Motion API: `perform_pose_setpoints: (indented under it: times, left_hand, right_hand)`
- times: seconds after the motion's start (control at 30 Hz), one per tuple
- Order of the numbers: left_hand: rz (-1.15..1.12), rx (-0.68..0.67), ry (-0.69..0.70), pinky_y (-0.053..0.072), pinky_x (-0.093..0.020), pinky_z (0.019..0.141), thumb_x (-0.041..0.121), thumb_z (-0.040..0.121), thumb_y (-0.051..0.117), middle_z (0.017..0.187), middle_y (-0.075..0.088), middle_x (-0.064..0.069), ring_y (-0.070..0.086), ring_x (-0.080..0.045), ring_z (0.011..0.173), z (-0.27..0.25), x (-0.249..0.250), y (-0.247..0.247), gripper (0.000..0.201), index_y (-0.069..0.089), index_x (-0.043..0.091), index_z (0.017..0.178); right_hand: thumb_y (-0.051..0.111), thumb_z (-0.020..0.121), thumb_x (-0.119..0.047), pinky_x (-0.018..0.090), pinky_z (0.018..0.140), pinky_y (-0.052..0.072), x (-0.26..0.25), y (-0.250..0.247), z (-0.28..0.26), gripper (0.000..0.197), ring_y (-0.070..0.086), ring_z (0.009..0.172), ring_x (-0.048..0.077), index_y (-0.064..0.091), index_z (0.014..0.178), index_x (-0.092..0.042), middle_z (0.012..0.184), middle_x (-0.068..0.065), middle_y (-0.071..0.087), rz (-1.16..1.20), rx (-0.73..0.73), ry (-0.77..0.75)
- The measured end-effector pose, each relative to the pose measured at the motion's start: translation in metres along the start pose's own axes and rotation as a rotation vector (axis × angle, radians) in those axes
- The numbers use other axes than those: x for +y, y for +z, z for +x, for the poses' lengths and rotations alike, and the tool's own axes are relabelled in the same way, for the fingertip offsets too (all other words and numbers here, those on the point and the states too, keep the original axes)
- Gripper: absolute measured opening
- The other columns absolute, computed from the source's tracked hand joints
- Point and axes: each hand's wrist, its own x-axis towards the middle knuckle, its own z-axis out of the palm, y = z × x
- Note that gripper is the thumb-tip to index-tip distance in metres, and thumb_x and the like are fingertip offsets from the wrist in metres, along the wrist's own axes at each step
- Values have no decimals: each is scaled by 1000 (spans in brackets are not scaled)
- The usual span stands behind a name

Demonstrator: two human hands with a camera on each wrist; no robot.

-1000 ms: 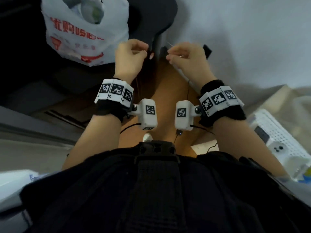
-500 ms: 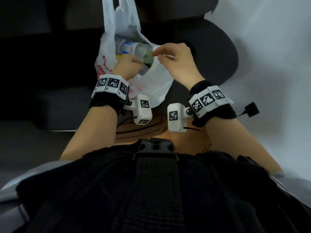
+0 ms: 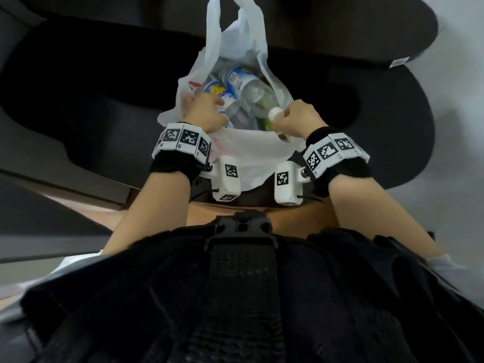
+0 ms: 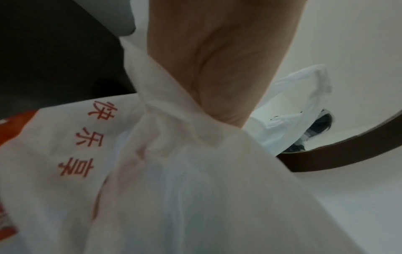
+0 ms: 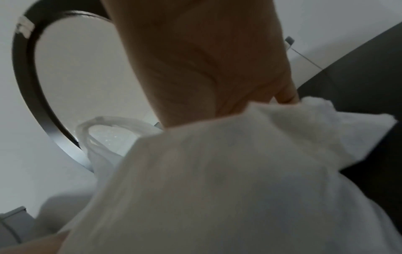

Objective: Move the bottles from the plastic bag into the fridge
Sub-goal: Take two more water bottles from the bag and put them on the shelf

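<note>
A white plastic bag (image 3: 251, 153) with red print stands open in the head view, its handles pointing up. Several clear bottles (image 3: 248, 87) with blue and green labels lie inside it. My left hand (image 3: 201, 111) grips the left rim of the bag's mouth. My right hand (image 3: 296, 119) grips the right rim, and a white bottle cap (image 3: 275, 115) sits just beside its fingers. In the left wrist view the bag (image 4: 174, 189) is bunched under the palm (image 4: 217, 60). In the right wrist view the bag (image 5: 239, 171) is likewise bunched under the palm (image 5: 206, 60). No fridge is in view.
The bag rests on a dark rounded seat (image 3: 379, 127) with a dark backrest (image 3: 340, 27) behind it. A pale wall (image 3: 458, 100) lies to the right. A strip of wooden floor (image 3: 104, 213) shows at the lower left.
Both hands have gone from the air in front of my chest to the bag's rim. They have pulled its mouth wider, so more of the bottles show.
</note>
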Motion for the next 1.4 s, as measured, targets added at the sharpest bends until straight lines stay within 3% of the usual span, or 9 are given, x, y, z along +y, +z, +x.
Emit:
perform_pose_setpoints:
  times: [0.13, 0.3, 0.6, 0.77, 0.87, 0.97, 1.07, 1.27, 1.4]
  left_hand:
    - [-31, 131, -79, 40, -43, 109, 10, 77, 70, 139, 44, -18, 43, -33, 129, 4, -8, 0, 57, 48, 5, 129]
    - [-80, 108, -52, 44, -48, 106, 3, 70, 74, 132, 55, -14, 50, -33, 124, 1, -20, -7, 67, 49, 13, 131]
    - [-364, -16, 300, 49, -18, 94, 0, 75, 74, 121, 55, 0, 52, -10, 113, 0, 25, -17, 66, 47, 10, 134]
    - [-311, 2, 461, 51, -41, 100, 34, 58, 83, 125, 61, -5, 60, -19, 115, 4, 50, -8, 87, 46, 12, 132]
    - [-249, 156, 550, 56, -30, 88, 32, 65, 81, 109, 68, -2, 66, -14, 98, 8, 59, -1, 65, 53, 11, 120]
    - [-300, 239, 608, 56, -20, 72, 30, 65, 81, 94, 69, 0, 66, -13, 81, 10, 63, -9, 56, 58, 4, 109]
    - [-393, 297, 596, 57, -30, 73, 34, 61, 80, 92, 68, -4, 66, -16, 82, 12, 63, -31, 55, 61, 2, 102]
    - [-445, 475, 564, 58, -36, 76, 26, 61, 77, 96, 70, -6, 68, -16, 89, 1, 37, -67, 49, 62, 3, 102]
    - [-404, 547, 518, 55, -20, 73, 29, 62, 75, 95, 66, 2, 66, -11, 88, -7, 16, -75, 52, 62, 3, 105]
  right_hand:
    - [58, 85, -46, 44, 98, 46, 0, 15, 6, 55, 56, 111, 34, 54, 120, -4, 121, 15, 59, 116, 20, -22]
    - [61, 80, -44, 38, 79, 45, -1, 20, 13, 41, 58, 81, 31, 56, 69, -5, 79, 11, 57, 177, 230, -109]
    - [54, 81, -52, 30, 59, 30, -32, -21, -4, 48, 56, 64, 23, 62, 72, -6, 65, 4, 54, 146, 657, -375]
    - [55, 79, -52, 28, 61, 25, -35, -30, -22, 44, 43, 62, 16, 59, 68, -9, 66, 4, 46, 78, 719, -496]
    - [57, 76, -52, 27, 58, 28, -34, -35, -27, 42, 42, 61, 16, 51, 65, -13, 65, 5, 46, 129, 704, -532]
    - [61, 82, -44, 33, 60, 43, -29, -37, -28, 42, 56, 64, 24, 55, 72, -4, 68, 10, 58, 374, 606, -589]
    - [52, 93, -30, 41, 74, 53, -24, -26, -13, 36, 65, 78, 32, 60, 83, 4, 81, 21, 67, 587, 385, -541]
    - [43, 98, -36, 23, 63, 45, -19, 17, 9, 42, 57, 90, 24, 57, 118, -2, 104, 12, 60, 148, -192, -138]
    - [51, 92, -45, 29, 77, 34, -21, 36, 17, 57, 54, 115, 30, 49, 126, 1, 127, 19, 55, -169, -221, -26]
